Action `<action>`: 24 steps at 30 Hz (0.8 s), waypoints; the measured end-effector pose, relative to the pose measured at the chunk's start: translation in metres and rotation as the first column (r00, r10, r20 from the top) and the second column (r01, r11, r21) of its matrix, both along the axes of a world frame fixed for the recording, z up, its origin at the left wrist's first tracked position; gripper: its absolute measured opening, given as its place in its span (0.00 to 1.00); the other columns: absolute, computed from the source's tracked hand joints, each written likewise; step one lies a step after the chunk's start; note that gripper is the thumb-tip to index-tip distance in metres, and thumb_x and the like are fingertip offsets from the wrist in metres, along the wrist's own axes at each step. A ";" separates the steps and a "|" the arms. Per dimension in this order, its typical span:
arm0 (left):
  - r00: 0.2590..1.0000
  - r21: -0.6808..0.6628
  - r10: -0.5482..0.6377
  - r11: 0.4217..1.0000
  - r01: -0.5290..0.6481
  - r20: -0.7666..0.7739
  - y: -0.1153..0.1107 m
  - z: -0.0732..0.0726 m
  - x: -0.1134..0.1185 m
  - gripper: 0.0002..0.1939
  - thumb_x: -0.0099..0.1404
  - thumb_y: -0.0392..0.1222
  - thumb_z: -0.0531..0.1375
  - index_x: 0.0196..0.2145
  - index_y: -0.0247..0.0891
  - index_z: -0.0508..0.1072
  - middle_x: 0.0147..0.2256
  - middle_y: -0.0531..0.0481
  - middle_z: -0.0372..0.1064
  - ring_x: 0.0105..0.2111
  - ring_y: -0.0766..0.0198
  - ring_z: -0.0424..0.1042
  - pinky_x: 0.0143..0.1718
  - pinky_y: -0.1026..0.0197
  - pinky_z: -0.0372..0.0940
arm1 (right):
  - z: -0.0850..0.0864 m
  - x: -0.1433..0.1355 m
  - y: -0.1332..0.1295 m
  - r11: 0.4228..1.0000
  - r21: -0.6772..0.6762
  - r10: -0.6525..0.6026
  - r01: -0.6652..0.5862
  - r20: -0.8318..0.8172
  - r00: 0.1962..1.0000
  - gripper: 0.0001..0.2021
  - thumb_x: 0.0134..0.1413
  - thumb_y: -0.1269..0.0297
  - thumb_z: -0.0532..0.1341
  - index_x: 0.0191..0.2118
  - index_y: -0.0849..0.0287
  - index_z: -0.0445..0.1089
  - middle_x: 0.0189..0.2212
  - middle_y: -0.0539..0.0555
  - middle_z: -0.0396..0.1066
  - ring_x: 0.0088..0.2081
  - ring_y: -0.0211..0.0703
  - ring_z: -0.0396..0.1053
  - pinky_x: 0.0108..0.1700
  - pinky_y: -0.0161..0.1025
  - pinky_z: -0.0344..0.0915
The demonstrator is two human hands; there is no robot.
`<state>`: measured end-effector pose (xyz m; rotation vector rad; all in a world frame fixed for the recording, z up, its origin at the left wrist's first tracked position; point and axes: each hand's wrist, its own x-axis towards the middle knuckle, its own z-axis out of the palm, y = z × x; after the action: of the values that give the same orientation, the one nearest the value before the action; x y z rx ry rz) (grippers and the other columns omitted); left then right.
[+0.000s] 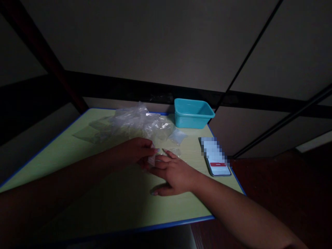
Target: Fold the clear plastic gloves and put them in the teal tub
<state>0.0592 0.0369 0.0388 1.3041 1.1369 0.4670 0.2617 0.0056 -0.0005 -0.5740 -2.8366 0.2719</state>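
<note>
Over the middle of the table, my left hand (140, 152) pinches a clear plastic bag (152, 159) between thumb and fingers. My right hand (176, 174) lies beside it with the fingers spread, their tips reaching to the bag; part of the bag is hidden beneath them. Just beyond both hands is a loose heap of crumpled clear plastic bags (135, 121). A small flat packet (177, 136), whitish and see-through, rests at the right end of that heap.
A turquoise plastic basket (192, 121) stands at the table's back right corner. Along the right edge lies a phone (220, 171) with its screen lit. The pale yellow table (124, 204) has a blue rim, and a panelled wall (145, 45) rises behind it.
</note>
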 end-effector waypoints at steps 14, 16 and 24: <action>0.997 -0.064 0.065 0.996 -0.063 0.037 0.003 -0.001 0.004 0.20 0.46 0.54 0.69 0.22 0.38 0.66 0.20 0.57 0.66 0.23 0.63 0.71 0.30 0.59 0.71 | 0.004 0.002 0.000 1.000 -0.003 0.025 -0.025 0.016 1.000 0.29 0.56 0.49 0.61 0.59 0.60 0.62 0.57 0.59 0.65 0.61 0.51 0.53 0.65 0.57 0.31; 0.997 -0.064 0.072 0.996 -0.069 0.036 0.003 0.000 0.003 0.19 0.46 0.53 0.69 0.22 0.38 0.66 0.19 0.57 0.66 0.23 0.63 0.71 0.30 0.59 0.71 | 0.005 0.002 0.000 1.000 -0.004 0.027 -0.027 0.016 1.000 0.29 0.56 0.49 0.60 0.59 0.60 0.63 0.56 0.58 0.66 0.61 0.51 0.53 0.65 0.58 0.32; 0.999 -0.062 0.024 0.998 -0.022 0.046 0.004 -0.005 0.006 0.18 0.51 0.53 0.67 0.26 0.38 0.67 0.23 0.56 0.69 0.25 0.63 0.72 0.31 0.59 0.69 | 0.003 0.003 -0.001 1.000 -0.020 0.013 -0.012 0.016 1.000 0.27 0.56 0.49 0.60 0.57 0.56 0.65 0.57 0.57 0.65 0.62 0.52 0.53 0.65 0.58 0.32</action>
<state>0.0650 0.0408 0.0335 1.2218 1.1201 0.4733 0.2644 0.0047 0.0025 -0.5648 -2.8570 0.2988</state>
